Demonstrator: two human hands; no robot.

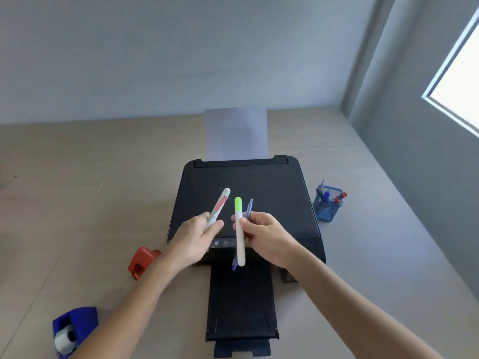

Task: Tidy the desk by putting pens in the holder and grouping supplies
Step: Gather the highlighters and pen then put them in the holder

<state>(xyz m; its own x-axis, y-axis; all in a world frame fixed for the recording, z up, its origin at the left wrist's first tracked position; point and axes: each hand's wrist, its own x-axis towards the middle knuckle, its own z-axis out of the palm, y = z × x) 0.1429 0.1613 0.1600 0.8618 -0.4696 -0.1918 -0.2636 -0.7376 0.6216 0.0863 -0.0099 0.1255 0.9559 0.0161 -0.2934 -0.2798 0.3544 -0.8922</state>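
Note:
My left hand [195,238] grips a white marker with a pink band [219,206], tip pointing up and away. My right hand [265,235] holds two things together: a white highlighter with a green cap [239,229] and a blue pen [248,209] behind it. Both hands hover above the black printer [272,193]. The blue mesh pen holder [327,206] stands on the desk to the printer's right, with blue and red pens sticking out of it.
A red hole punch [142,262] lies left of the printer. A blue tape dispenser [73,330] sits at the near left. Paper [236,134] stands in the printer's rear feed, and the output tray [241,301] extends toward me. A wall runs along the right.

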